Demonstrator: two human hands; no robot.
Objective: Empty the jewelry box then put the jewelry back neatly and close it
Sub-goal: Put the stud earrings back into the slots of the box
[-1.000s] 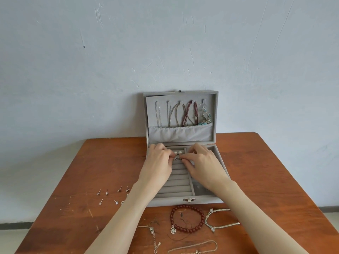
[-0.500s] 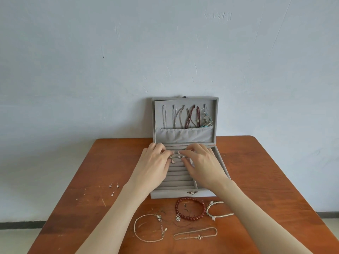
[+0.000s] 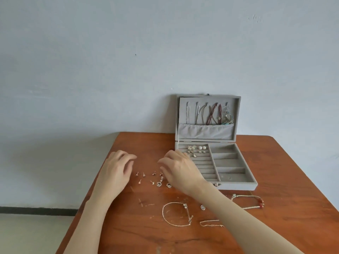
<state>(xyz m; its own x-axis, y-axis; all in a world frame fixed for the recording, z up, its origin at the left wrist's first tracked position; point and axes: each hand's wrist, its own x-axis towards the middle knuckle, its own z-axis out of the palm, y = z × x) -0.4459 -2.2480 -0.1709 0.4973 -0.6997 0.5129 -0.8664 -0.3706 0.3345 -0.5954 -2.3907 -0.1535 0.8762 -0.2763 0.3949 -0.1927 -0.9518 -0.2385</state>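
Both hands have left the grey velvet jewelry box (image 3: 236, 186) for the small stud earrings (image 3: 146, 177) on the brown wooden table (image 3: 128, 226), so I keep my left hand (image 3: 114, 173) and right hand (image 3: 180, 170) loosely curled, holding nothing, and pinch one stud at a time.

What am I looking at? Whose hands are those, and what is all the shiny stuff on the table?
This picture comes from a camera worn on a person's head, so you look down at their own two hands. The left hand and the right hand hover over a row of tiny earrings on the brown table. The fingers are loosely curled, and neither hand seems to hold anything. Behind them stands a grey jewelry box with its lid up. Necklaces hang inside the lid, and a few earrings already sit in the box's padded rows. Nearer to you, bracelets lie on the table, such as a thin chain bracelet.
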